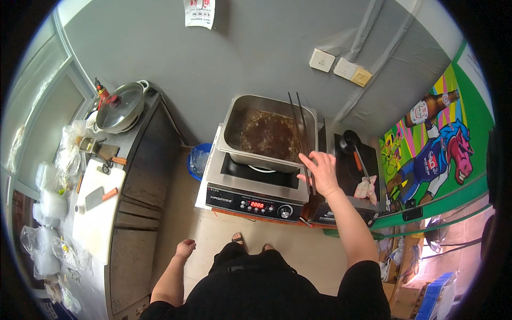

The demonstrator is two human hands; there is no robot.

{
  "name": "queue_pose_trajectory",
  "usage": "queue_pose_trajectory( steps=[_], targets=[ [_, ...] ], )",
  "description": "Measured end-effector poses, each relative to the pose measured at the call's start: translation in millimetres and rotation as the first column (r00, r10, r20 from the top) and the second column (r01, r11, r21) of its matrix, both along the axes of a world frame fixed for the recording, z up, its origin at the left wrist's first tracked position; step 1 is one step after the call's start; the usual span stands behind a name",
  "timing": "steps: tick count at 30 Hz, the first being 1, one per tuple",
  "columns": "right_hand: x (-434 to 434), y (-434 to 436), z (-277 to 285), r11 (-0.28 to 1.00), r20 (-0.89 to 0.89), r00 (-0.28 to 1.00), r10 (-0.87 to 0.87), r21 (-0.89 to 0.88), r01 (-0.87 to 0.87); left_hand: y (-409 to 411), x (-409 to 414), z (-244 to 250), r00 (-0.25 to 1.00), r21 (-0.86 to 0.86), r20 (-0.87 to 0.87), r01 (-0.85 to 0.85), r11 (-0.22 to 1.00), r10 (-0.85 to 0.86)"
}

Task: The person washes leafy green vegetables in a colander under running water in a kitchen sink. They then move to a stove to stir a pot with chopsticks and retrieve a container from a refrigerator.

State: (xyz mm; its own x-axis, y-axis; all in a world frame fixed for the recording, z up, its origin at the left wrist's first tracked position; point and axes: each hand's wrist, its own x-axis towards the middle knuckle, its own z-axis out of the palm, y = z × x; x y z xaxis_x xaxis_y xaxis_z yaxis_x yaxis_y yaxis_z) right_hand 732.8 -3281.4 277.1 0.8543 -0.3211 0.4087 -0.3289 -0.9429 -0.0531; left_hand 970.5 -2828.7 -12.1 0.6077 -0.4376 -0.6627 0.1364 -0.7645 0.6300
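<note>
A deep stainless steel pan (226,138) of dark brown liquid stands on an induction cooker (256,204) with a lit red display. Two long dark chopsticks (301,120) lean across the pan's right side, their near ends beyond its front corner. My right hand (320,172) is at that corner, its fingers at the chopsticks; whether they grip them is unclear. My left hand (186,248) hangs low over the floor with its fingers curled, and nothing shows in it.
Right of the pan, a black ladle (351,140) and a crumpled cloth (366,189) lie on a second cooker (344,168). At left, a counter holds a lidded pot (122,108), a white cutting board (96,236) and a cleaver (95,199). A blue bin (196,160) stands between.
</note>
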Motion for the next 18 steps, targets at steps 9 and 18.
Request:
queue_pose_trajectory(
  steps=[9,18],
  targets=[
    [-11.8,0.5,74.4,0.979,0.474,0.878,0.058,0.147,-0.144,30.1,-22.4,-16.3,0.982,0.214,-0.16,-0.063,0.975,0.098],
    [21.9,-2.7,133.9,0.552,0.482,0.872,-0.082,0.751,-0.363,37.7,-64.0,-44.9,0.908,0.189,-0.316,-0.226,0.956,0.277]
  ],
)
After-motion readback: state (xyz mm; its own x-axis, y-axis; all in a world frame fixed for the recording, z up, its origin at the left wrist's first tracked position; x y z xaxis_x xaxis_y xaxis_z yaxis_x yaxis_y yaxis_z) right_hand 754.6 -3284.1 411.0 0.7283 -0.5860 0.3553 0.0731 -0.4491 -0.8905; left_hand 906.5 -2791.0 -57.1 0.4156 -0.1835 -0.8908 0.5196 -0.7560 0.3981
